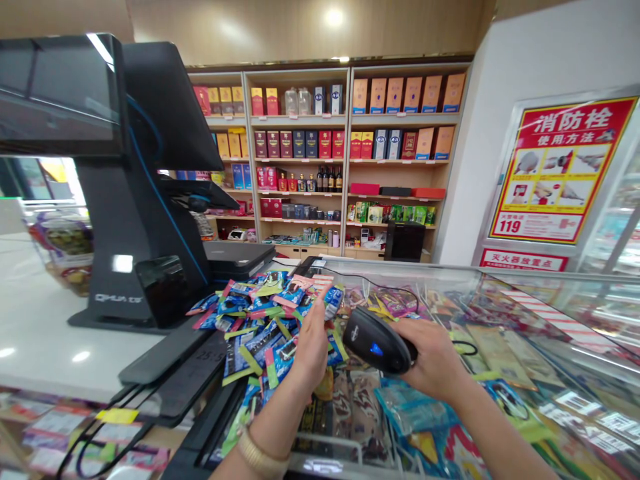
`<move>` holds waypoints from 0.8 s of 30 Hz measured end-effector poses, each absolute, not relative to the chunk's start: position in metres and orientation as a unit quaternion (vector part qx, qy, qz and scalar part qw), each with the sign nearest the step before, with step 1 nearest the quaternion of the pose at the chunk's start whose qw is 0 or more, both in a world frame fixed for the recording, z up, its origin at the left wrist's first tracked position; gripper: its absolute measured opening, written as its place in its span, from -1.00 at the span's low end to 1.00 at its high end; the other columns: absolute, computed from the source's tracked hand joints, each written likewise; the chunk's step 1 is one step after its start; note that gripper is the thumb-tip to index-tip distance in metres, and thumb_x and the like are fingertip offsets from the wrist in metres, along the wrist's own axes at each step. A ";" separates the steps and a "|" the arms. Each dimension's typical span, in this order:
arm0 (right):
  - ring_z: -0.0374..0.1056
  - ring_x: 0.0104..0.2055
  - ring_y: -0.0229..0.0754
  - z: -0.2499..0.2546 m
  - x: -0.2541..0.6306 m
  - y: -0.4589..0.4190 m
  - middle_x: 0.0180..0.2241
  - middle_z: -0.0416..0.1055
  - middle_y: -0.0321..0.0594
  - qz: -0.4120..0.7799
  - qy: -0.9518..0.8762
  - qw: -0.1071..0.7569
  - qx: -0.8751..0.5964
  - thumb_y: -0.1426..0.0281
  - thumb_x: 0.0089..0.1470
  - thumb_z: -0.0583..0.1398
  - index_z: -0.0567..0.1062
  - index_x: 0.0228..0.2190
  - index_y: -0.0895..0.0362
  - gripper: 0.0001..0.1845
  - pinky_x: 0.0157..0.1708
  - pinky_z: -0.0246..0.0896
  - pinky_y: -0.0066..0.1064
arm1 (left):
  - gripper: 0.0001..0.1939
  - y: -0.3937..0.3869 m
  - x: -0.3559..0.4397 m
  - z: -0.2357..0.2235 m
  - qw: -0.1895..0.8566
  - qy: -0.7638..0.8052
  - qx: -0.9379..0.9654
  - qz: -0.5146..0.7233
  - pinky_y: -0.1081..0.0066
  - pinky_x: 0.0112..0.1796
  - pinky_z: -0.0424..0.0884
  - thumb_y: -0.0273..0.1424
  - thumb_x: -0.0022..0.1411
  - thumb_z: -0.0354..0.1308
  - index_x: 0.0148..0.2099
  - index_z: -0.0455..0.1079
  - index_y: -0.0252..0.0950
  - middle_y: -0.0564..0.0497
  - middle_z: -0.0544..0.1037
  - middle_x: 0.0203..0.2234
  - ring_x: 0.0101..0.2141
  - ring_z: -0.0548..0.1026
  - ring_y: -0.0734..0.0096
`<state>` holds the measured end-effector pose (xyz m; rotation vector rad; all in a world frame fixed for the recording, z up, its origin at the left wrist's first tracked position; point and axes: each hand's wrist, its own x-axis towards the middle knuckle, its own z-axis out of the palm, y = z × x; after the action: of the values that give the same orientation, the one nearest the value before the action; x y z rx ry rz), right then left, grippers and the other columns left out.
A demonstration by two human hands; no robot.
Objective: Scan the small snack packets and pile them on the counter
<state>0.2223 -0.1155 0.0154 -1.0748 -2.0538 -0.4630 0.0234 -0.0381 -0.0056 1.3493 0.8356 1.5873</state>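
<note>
In my right hand (433, 357) is a black barcode scanner (377, 340), its head turned left toward my other hand. A blue light glows on the scanner's side. My left hand (314, 340) is closed on a small blue snack packet (332, 303), held at the right edge of a heap. The heap of blue, pink and green snack packets (257, 340) lies on the counter by the register. The fingers of my left hand are partly hidden behind its back and thumb.
A black register (135, 200) stands at the left on the white counter (40, 300). Beneath the glass case (500, 293) lie bagged snacks. The scanner's cable (370, 275) runs across the glass. Shelves of boxed bottles (300, 160) line the back wall, with a red sign (563, 170) at right.
</note>
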 end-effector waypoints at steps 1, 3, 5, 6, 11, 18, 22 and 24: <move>0.46 -0.36 -0.13 0.016 0.222 -0.116 -0.33 0.55 -0.16 -0.183 -0.803 0.381 -0.420 0.26 -0.02 0.18 0.49 -0.24 0.10 -0.72 -0.35 0.26 -0.35 | -0.42 -0.039 0.024 -0.005 0.429 0.340 0.545 0.635 0.32 -0.20 0.45 0.03 0.31 -0.10 0.16 0.39 -0.20 -0.07 0.57 -0.06 -0.11 0.51 0.23; 0.46 -0.37 -0.13 0.017 0.222 -0.116 -0.35 0.55 -0.15 -0.191 -0.800 0.390 -0.414 0.27 -0.02 0.17 0.49 -0.25 0.10 -0.72 -0.36 0.26 -0.36 | -0.42 -0.042 0.024 -0.002 0.417 0.349 0.551 0.633 0.29 -0.17 0.45 0.02 0.33 -0.13 0.16 0.38 -0.22 -0.09 0.57 -0.06 -0.07 0.50 0.20; 0.47 -0.36 -0.13 0.017 0.224 -0.116 -0.35 0.55 -0.14 -0.204 -0.793 0.404 -0.407 0.29 -0.01 0.16 0.49 -0.24 0.10 -0.73 -0.36 0.28 -0.36 | -0.43 -0.048 0.021 0.005 0.382 0.347 0.570 0.639 0.26 -0.10 0.44 -0.02 0.36 -0.17 0.17 0.38 -0.23 -0.10 0.55 -0.04 -0.02 0.48 0.18; 0.48 -0.35 -0.13 0.018 0.227 -0.116 -0.34 0.56 -0.14 -0.214 -0.788 0.413 -0.403 0.30 0.00 0.15 0.49 -0.23 0.11 -0.73 -0.36 0.29 -0.36 | -0.45 -0.053 0.017 0.010 0.352 0.343 0.585 0.645 0.24 -0.04 0.41 -0.04 0.38 -0.19 0.17 0.38 -0.23 -0.10 0.54 -0.01 0.02 0.45 0.19; 0.49 -0.39 -0.11 0.020 0.248 -0.112 -0.38 0.56 -0.14 -0.287 -0.747 0.453 -0.393 0.27 0.00 0.18 0.49 -0.23 0.12 -0.72 -0.41 0.34 -0.36 | -0.56 -0.066 -0.027 0.024 0.118 0.343 0.690 0.627 0.19 0.15 0.21 -0.19 0.41 -0.17 0.15 0.37 -0.19 -0.10 0.46 0.05 0.11 0.35 0.24; 0.47 -0.42 -0.13 0.026 0.258 -0.113 -0.42 0.54 -0.16 -0.295 -0.708 0.495 -0.408 0.33 0.00 0.16 0.50 -0.31 0.13 -0.79 -0.44 0.33 -0.39 | -0.61 -0.047 -0.086 -0.006 -0.022 0.432 0.806 0.405 0.10 -0.03 0.37 -0.30 0.35 -0.09 0.13 0.38 -0.15 -0.12 0.51 -0.07 -0.04 0.44 0.15; 0.46 -0.40 -0.13 0.025 0.259 -0.112 -0.41 0.54 -0.15 -0.299 -0.697 0.505 -0.413 0.33 -0.02 0.16 0.51 -0.29 0.14 -0.77 -0.41 0.33 -0.38 | -0.61 -0.047 -0.086 -0.010 -0.054 0.437 0.810 0.388 0.05 0.01 0.34 -0.34 0.34 -0.11 0.13 0.38 -0.13 -0.11 0.47 -0.02 0.01 0.40 0.14; 0.46 -0.40 -0.12 0.024 0.262 -0.111 -0.41 0.54 -0.15 -0.293 -0.692 0.506 -0.423 0.33 -0.02 0.16 0.51 -0.29 0.13 -0.76 -0.40 0.33 -0.36 | -0.61 -0.050 -0.081 -0.005 -0.057 0.439 0.800 0.405 0.03 0.03 0.32 -0.31 0.35 -0.12 0.13 0.37 -0.14 -0.12 0.44 0.01 0.03 0.37 0.12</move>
<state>0.2619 -0.1110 0.0240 -1.0206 -1.6688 -0.7064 -0.0811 -0.0498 -0.0054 2.6092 1.4330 1.3195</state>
